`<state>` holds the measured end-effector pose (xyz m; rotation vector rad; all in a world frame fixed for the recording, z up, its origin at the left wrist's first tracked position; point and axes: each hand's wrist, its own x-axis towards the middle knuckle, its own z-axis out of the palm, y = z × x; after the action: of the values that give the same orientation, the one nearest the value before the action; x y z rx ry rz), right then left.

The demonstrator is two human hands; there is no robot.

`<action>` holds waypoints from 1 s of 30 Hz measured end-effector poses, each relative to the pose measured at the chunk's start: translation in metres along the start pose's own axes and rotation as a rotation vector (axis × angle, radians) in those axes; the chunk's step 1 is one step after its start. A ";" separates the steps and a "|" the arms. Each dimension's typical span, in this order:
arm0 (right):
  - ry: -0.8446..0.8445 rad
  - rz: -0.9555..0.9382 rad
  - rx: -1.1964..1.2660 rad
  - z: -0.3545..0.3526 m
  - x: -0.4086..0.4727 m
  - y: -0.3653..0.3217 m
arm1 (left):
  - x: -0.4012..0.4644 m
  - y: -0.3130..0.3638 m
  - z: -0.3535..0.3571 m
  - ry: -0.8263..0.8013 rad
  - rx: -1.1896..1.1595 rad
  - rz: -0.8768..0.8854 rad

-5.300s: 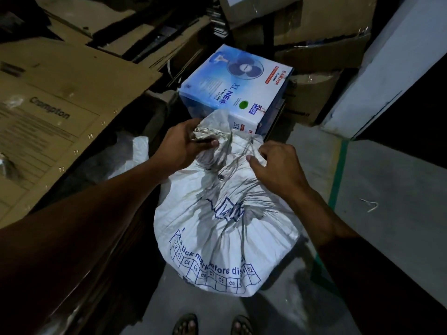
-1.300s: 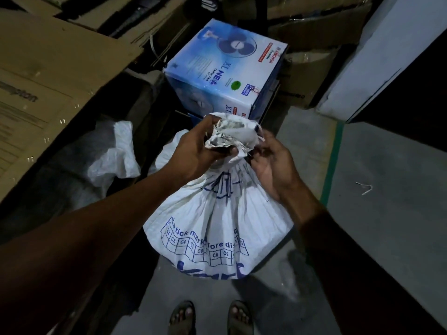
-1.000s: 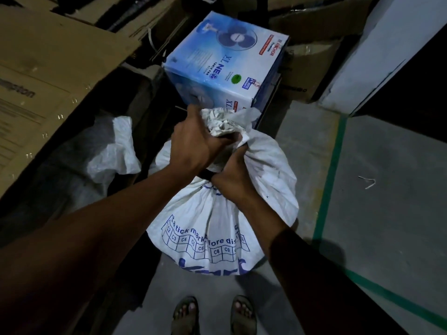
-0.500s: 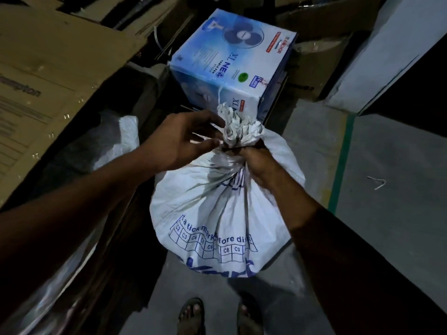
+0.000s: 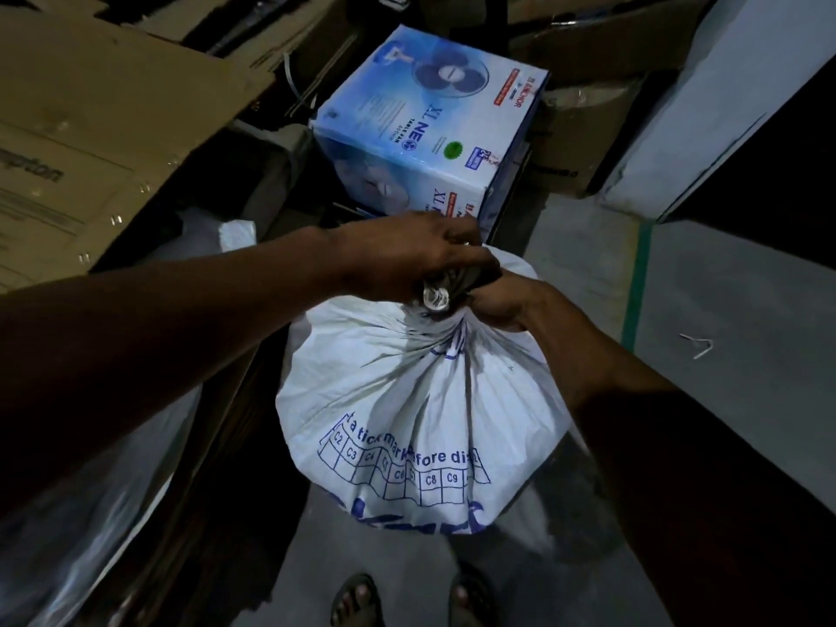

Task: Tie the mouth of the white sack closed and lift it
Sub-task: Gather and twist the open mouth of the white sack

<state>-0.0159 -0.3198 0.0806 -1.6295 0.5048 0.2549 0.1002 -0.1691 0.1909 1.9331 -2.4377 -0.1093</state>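
Behind white sack (image 5: 420, 400), "XL NEO" fan box (image 5: 429, 124)

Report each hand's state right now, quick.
Left hand: closed over the gathered mouth of the white sack.
Right hand: closed around the sack's neck just below the bunched top.

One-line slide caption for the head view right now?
Both hands, left hand and right hand, twist the gathered mouth of the white sack beside a table fan box.
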 end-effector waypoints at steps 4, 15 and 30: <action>0.224 -0.122 0.070 0.027 -0.012 0.008 | 0.005 -0.015 -0.004 -0.061 -0.072 -0.120; 0.980 -0.210 -0.041 0.117 0.004 0.044 | 0.044 -0.012 0.024 -0.089 -0.194 -0.722; 0.501 -0.329 0.014 0.052 0.024 0.064 | 0.012 0.002 0.023 -0.132 -0.303 -0.440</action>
<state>-0.0177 -0.2764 0.0064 -1.7333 0.5990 -0.4114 0.0946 -0.1791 0.1675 2.3272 -1.8741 -0.5928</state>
